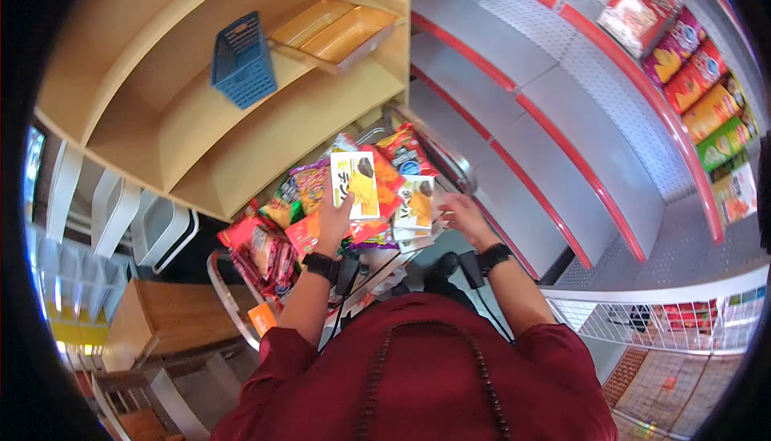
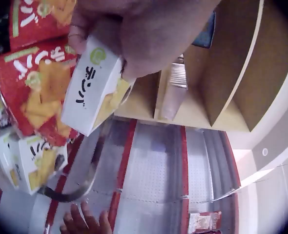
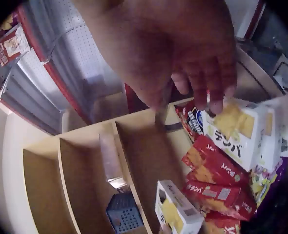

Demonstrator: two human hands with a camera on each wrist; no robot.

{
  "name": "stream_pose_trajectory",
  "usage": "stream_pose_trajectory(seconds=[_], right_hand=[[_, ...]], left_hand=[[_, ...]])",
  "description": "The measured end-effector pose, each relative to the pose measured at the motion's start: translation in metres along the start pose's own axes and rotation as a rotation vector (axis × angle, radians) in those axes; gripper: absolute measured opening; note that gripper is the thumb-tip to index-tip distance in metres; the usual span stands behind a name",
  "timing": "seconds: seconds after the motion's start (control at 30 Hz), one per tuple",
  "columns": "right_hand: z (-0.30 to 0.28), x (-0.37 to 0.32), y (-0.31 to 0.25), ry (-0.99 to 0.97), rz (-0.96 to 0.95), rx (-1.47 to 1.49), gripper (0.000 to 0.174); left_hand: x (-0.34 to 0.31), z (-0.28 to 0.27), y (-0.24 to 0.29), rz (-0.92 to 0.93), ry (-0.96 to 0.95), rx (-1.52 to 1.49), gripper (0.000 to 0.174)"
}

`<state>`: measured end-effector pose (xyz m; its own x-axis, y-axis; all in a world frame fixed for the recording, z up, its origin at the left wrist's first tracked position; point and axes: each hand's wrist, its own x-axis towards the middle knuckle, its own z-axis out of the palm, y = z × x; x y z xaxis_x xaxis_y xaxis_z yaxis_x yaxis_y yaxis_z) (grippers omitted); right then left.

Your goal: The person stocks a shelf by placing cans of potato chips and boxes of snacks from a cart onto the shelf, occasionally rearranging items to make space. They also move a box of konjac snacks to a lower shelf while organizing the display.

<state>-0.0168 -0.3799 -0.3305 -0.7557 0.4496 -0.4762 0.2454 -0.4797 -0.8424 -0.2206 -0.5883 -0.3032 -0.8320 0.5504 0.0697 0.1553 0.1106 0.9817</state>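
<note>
My left hand (image 1: 332,226) grips a white snack box (image 1: 354,185) with a picture of yellow crackers, held up over a heap of snacks. In the left wrist view the thumb and fingers close round one end of this box (image 2: 83,97). My right hand (image 1: 467,220) is beside a stack of similar white boxes (image 1: 414,204) at the heap's right side. Its fingers are loosely bent and overlap the front box (image 3: 234,131) in the right wrist view, with nothing gripped. Red snack bags (image 2: 34,92) lie between the held box and the stack.
The heap fills a metal-railed cart (image 1: 221,280). Behind it stands a wooden shelf unit (image 1: 265,132) with a blue basket (image 1: 243,63) and a gold tray (image 1: 337,27). Grey shelves with red edges (image 1: 514,95) rise on the right, with packets (image 1: 695,75) higher up.
</note>
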Motion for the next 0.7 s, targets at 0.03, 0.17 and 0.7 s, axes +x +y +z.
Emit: stream_pose_trajectory(seconds=[0.03, 0.17, 0.7], right_hand=[[-0.008, 0.002, 0.004, 0.053, 0.027, -0.005, 0.036], [-0.03, -0.006, 0.017, 0.07, 0.054, 0.044, 0.035], [-0.139, -0.116, -0.114, 1.017, -0.878, -0.097, 0.073]], left_hand=[[0.008, -0.01, -0.026, -0.035, 0.018, 0.075, 0.063], [0.002, -0.026, -0.039, -0.088, 0.046, 0.559, 0.057], [-0.004, -0.014, -0.023, -0.007, 0.028, 0.984, 0.054]])
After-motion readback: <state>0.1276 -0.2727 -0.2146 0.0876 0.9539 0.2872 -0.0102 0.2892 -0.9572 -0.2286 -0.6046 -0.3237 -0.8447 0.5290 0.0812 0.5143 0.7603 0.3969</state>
